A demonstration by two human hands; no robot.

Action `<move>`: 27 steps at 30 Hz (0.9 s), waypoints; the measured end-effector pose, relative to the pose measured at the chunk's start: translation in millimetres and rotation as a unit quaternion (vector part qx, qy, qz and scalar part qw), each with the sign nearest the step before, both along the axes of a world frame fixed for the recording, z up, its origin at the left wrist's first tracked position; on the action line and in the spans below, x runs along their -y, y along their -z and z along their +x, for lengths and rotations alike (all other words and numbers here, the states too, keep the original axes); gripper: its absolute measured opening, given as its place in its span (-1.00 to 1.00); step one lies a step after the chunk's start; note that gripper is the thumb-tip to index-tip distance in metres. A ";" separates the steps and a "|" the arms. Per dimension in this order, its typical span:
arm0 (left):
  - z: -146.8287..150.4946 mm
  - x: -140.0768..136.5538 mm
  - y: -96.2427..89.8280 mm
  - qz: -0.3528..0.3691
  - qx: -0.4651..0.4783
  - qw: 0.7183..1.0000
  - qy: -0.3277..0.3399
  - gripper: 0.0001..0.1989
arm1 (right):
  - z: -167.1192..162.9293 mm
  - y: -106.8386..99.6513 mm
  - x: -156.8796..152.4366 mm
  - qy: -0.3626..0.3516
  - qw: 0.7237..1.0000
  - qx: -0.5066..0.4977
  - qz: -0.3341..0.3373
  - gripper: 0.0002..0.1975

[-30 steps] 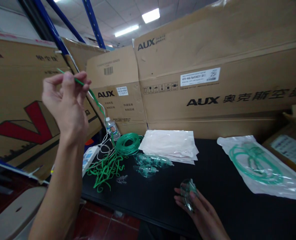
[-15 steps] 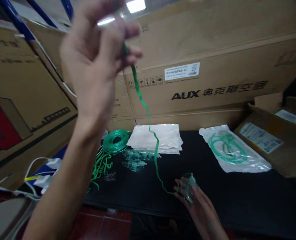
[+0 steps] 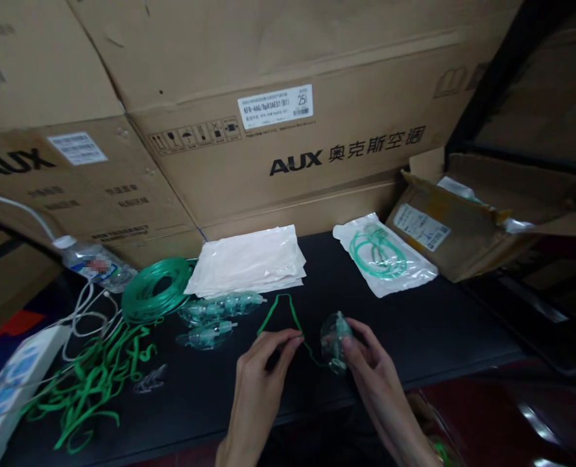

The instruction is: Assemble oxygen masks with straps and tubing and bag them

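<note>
Left hand (image 3: 263, 371) pinches a thin green elastic-looking strap (image 3: 294, 314), right hand (image 3: 374, 364) separately grips a clear-green domed plastic mask (image 3: 334, 344). Strap-handling step, I'd guess; next move needs the mask steady.

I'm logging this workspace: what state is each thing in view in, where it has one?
Strap: bent, pinched in the left hand
Mask: held in the right hand
Other masks: lying on the table
Loose straps: tangled
Tubing: coiled
Packets: unevenly stacked
Bag: holding coiled tube; sealing unclear
Box: open
Bottle: capped
Cords: loosely looped
Power strip: on or off unclear
Cartons: upright; tops out of frame
</note>
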State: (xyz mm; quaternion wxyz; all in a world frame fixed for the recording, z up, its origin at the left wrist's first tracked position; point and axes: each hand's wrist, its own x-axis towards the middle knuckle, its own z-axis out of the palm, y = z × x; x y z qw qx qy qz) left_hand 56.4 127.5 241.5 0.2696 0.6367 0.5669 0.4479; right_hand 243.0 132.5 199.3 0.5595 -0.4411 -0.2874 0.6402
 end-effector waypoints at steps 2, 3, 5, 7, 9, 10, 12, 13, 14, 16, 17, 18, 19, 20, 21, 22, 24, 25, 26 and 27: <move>-0.7 2.9 -3.6 -0.006 -0.004 1.000 0.005 -0.89 | -1.7 -6.5 -3.2 -0.018 0.999 0.049 0.006 -0.47; -0.9 3.7 -5.3 -0.005 -0.006 1.000 0.008 -0.89 | -2.9 -9.3 -4.4 -0.027 0.997 0.075 0.012 -0.48; -0.7 4.2 -7.1 0.004 -0.009 1.000 0.012 -0.89 | -5.9 -13.0 -5.8 -0.034 0.992 0.121 0.029 -0.50; -0.5 3.7 -6.6 0.007 -0.009 1.000 0.021 -0.89 | -9.1 -14.0 -5.7 -0.038 0.987 0.147 0.045 -0.52; -0.4 2.8 -4.6 0.004 -0.004 0.999 0.032 -0.89 | -11.7 -13.3 -4.7 -0.047 0.985 0.157 0.052 -0.53; -0.5 2.5 -3.4 0.004 0.000 0.999 0.038 -0.89 | -12.6 -12.8 -4.1 -0.054 0.984 0.159 0.052 -0.54; -0.6 2.1 -1.2 0.010 0.012 0.999 0.049 -0.89 | -13.9 -12.3 -3.2 -0.065 0.983 0.162 0.052 -0.53; -0.7 2.1 -0.5 0.015 0.018 0.998 0.051 -0.89 | -14.4 -12.3 -2.9 -0.069 0.983 0.164 0.051 -0.53; -0.7 2.2 0.0 0.018 0.024 0.998 0.053 -0.88 | -14.9 -12.5 -2.7 -0.074 0.982 0.167 0.051 -0.52; -0.7 2.8 0.1 0.018 0.032 0.998 0.054 -0.88 | -15.7 -13.1 -2.3 -0.078 0.979 0.179 0.053 -0.52; -0.8 3.3 0.0 0.014 0.035 0.998 0.052 -0.87 | -16.1 -13.2 -2.0 -0.076 0.977 0.191 0.057 -0.53; -0.8 3.8 -0.1 0.009 0.039 0.998 0.051 -0.87 | -16.4 -13.2 -1.6 -0.071 0.974 0.207 0.065 -0.54; -0.8 4.5 0.0 0.003 0.044 0.998 0.049 -0.87 | -16.7 -12.9 -1.1 -0.064 0.969 0.227 0.077 -0.55; -0.8 5.3 0.3 -0.003 0.052 0.998 0.047 -0.86 | -16.8 -12.3 -0.5 -0.054 0.962 0.250 0.092 -0.57; -0.7 6.3 1.0 -0.008 0.063 0.997 0.044 -0.85 | -16.9 -11.3 0.0 -0.045 0.954 0.276 0.111 -0.60; -0.6 7.3 2.0 -0.015 0.073 0.996 0.043 -0.85 | -17.0 -10.1 0.6 -0.035 0.943 0.302 0.133 -0.62; 0.0 9.4 5.1 -0.038 0.095 0.994 0.040 -0.83 | -17.2 -7.0 1.9 -0.021 0.921 0.348 0.173 -0.66; 0.4 10.3 6.8 -0.053 0.106 0.992 0.038 -0.83 | -17.4 -5.5 2.7 -0.018 0.910 0.367 0.190 -0.68; 0.9 11.0 8.6 -0.070 0.117 0.990 0.034 -0.82 | -17.7 -4.1 3.8 -0.019 0.900 0.384 0.206 -0.69; 1.4 11.5 10.3 -0.087 0.129 0.987 0.030 -0.81 | -18.1 -3.0 5.0 -0.024 0.890 0.398 0.221 -0.69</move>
